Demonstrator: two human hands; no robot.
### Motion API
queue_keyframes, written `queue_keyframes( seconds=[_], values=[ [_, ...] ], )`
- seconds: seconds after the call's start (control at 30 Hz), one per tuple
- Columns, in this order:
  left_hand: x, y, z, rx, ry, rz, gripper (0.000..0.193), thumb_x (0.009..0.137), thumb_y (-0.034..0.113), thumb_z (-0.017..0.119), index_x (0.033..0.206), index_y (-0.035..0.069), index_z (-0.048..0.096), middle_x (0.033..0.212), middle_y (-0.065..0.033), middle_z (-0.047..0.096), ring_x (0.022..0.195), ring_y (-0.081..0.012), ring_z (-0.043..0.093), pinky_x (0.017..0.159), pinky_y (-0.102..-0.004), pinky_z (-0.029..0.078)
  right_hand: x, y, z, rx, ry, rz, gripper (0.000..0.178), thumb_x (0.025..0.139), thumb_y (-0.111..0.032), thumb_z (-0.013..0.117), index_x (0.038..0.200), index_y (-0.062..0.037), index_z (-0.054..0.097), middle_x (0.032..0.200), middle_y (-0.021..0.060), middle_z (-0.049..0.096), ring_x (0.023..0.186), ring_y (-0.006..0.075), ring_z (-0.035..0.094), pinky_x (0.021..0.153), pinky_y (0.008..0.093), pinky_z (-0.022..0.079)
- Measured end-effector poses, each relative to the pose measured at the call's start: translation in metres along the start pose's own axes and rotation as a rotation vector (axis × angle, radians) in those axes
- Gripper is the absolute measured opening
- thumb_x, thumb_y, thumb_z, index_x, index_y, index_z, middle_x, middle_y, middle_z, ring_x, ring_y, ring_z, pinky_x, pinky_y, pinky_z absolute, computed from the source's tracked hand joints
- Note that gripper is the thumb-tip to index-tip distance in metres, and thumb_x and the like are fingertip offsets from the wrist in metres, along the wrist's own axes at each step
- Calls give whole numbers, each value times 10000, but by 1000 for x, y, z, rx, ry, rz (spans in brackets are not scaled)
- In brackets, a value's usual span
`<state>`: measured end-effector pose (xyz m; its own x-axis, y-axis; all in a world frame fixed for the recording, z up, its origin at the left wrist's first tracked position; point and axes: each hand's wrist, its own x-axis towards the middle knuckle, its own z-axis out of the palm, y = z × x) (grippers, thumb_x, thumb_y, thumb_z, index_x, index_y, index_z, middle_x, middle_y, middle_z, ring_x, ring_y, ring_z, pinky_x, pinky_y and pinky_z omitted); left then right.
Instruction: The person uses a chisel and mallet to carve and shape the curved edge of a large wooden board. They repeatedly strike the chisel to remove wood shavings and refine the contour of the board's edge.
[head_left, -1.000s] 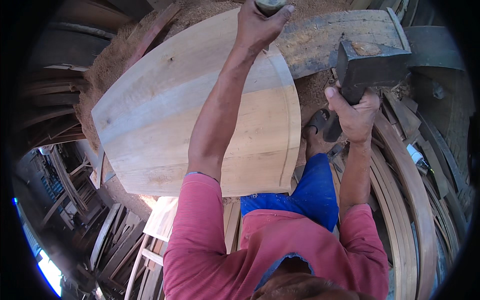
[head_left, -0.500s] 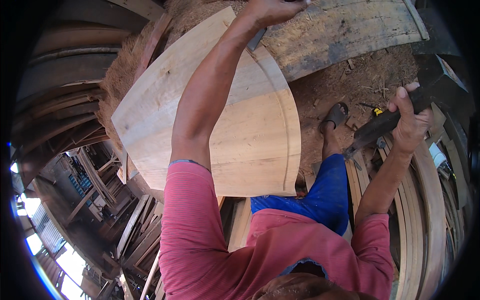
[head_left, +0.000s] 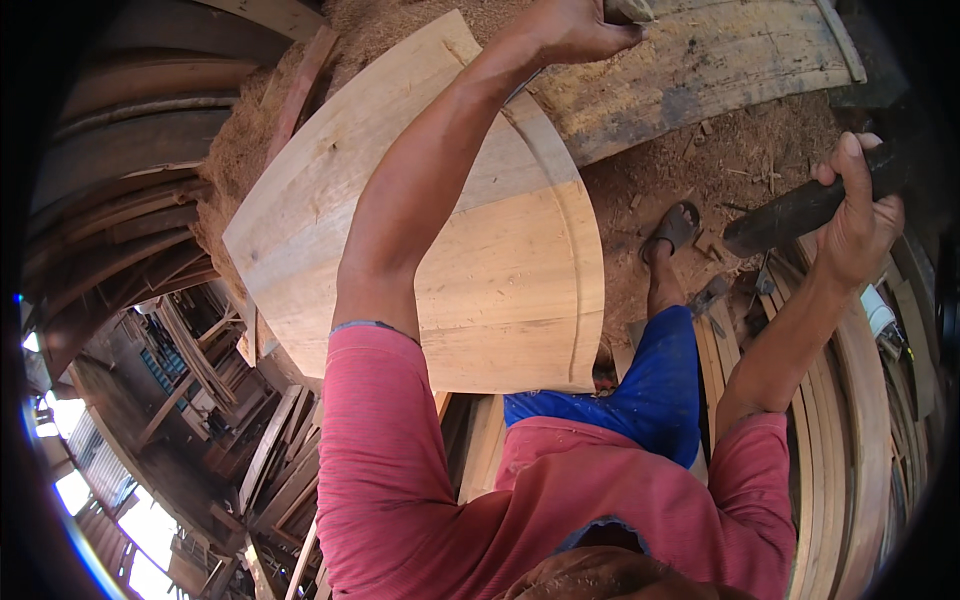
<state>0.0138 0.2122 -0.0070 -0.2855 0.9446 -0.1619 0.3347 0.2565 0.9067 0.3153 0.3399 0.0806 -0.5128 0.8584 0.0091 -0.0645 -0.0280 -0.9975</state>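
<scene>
A wide, pale wooden panel (head_left: 500, 290) with curved edges lies in front of me, with a shallow groove running near its right edge. Over its far edge, my left hand (head_left: 580, 30) is closed round a tool with a wooden handle (head_left: 628, 10), which looks like a chisel. Its metal blade is mostly hidden by my wrist, close to the groove's far end. Off to the right, my right hand (head_left: 858, 215) grips a long dark wooden block (head_left: 790, 215), raised away from the panel.
A worn, stained board (head_left: 700, 70) lies beyond the panel at the far right. Wood shavings (head_left: 245, 150) cover the ground around it. My sandalled foot (head_left: 675, 228) rests right of the panel. Long planks (head_left: 835, 450) lie at my right, and more timber (head_left: 290, 450) is piled at left.
My right hand has moved outward to the right with the dark block. My left hand has shifted slightly right and nearer, showing more of the handle end. The panel stays put.
</scene>
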Motion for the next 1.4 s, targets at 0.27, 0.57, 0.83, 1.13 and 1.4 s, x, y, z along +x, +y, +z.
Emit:
queue_keyframes(
  seconds=[0.27,0.57,0.83,1.13,1.4],
  values=[
    [4,2,-2,-32,15,-47,66,878,-4,670,918,46,680,805,20,689,732,-72,596,682,-264,508,47,47,69,-510,-47,56,267,869,-316,814,921,-60,756,683,7,662,632,92,622,579,279,479],
    [4,3,-14,-70,17,-48,70,889,63,745,942,53,699,816,30,691,763,-69,612,696,-253,506,48,65,64,-696,-281,87,348,891,-407,767,907,-64,709,657,31,624,625,155,617,582,379,479],
    [-91,34,-77,32,623,160,198,885,111,808,1011,46,671,883,25,690,813,-81,626,753,-277,543,-7,10,91,-385,-199,60,194,916,-165,786,966,-6,686,739,15,664,636,100,602,590,270,472],
    [-192,-66,-107,714,172,-536,796,811,304,822,1513,128,489,1155,-191,738,1103,-341,706,978,-390,548,-103,71,108,-456,-331,346,329,855,-199,773,1081,38,739,957,105,767,865,169,694,770,332,542],
    [-211,-91,-104,618,136,-509,941,775,392,811,1578,140,392,1220,-196,711,1134,-382,676,978,-439,544,-208,142,108,-285,-312,603,314,840,-144,749,1073,58,694,972,76,715,847,149,637,789,320,518]
  ],
)
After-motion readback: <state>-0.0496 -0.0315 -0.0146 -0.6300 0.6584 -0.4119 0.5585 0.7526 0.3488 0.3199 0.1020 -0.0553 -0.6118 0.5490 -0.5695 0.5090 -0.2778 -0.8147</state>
